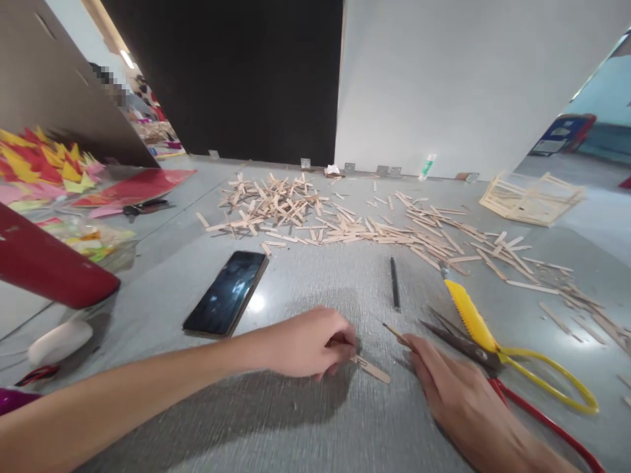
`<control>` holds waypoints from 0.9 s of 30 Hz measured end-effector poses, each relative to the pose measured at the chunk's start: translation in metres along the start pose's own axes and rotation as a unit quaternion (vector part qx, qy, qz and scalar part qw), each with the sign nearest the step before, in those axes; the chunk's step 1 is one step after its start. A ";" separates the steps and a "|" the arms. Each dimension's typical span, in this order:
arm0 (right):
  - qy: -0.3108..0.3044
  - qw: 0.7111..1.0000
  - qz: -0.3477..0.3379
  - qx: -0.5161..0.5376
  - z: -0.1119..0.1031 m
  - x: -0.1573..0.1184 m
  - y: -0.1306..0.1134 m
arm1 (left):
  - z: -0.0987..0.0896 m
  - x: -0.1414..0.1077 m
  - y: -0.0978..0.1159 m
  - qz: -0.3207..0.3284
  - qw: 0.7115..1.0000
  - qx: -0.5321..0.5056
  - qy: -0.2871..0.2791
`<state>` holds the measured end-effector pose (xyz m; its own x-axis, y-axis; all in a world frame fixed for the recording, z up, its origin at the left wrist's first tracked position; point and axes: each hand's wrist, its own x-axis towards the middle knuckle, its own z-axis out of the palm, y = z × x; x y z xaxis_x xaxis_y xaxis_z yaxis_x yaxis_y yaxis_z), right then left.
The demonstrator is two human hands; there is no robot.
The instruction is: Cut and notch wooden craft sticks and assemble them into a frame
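My left hand (315, 345) is closed in a pinch over the table, its fingers on one end of a flat wooden craft stick (378, 374). Near the fingertips that stick has a small dark outline or cut. My right hand (448, 387) grips a thin, light-brown pointed tool (393, 330); its fine tip points up and left, and its exact kind is unclear. Scissors (486, 351) with a yellow and a red handle lie beside the right hand, partly under it. A black pen or pencil (395, 284) lies a little beyond both hands.
Loose craft sticks (276, 203) spread across the far table. A phone (227, 292) lies left of centre, near a red cylinder (54, 263) and a white mouse (60, 341). A small stick frame (532, 200) stands far right. A glue stick (426, 167) stands by the panel.
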<state>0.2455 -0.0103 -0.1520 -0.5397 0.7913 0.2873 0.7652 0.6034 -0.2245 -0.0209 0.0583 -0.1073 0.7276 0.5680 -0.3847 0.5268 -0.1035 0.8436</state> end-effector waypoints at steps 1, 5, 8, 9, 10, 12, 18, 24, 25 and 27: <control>-0.010 1.000 -0.018 -0.003 0.001 0.000 0.002 | 0.000 0.000 0.000 -0.003 1.000 -0.003 0.000; -0.020 0.996 -0.068 -0.054 -0.003 0.005 0.001 | -0.002 0.001 -0.001 -0.010 1.000 -0.015 -0.001; -0.018 0.987 -0.093 -0.132 -0.009 0.005 -0.008 | -0.002 0.001 -0.001 -0.012 1.000 -0.017 0.006; -0.017 0.982 -0.105 -0.157 -0.011 0.004 -0.011 | -0.001 0.001 0.000 -0.011 1.000 -0.014 0.011; -0.016 0.977 -0.117 -0.177 -0.013 0.002 -0.013 | -0.001 0.001 0.000 -0.007 1.000 -0.009 0.016; -0.018 0.969 -0.138 -0.204 -0.015 0.000 -0.018 | 0.000 0.000 0.001 0.006 1.000 0.006 0.026; 0.026 0.957 -0.162 -0.239 -0.014 0.001 -0.023 | 0.004 0.002 -0.003 0.048 0.997 0.046 0.042; 0.038 0.962 -0.151 -0.224 -0.013 0.004 -0.023 | 0.006 0.003 -0.005 0.056 0.996 0.057 0.047; 0.038 0.963 -0.150 -0.220 -0.013 0.004 -0.023 | 0.005 0.003 -0.005 0.058 0.996 0.056 0.047; 0.036 0.965 -0.151 -0.212 -0.012 0.005 -0.022 | 0.005 0.003 -0.003 0.061 0.996 0.054 0.048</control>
<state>0.2298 -0.0206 -0.1340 -0.7465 0.5675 0.3474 0.6599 0.6985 0.2768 -0.0182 0.0560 -0.1134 0.7460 0.6210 -0.2404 0.4853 -0.2600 0.8348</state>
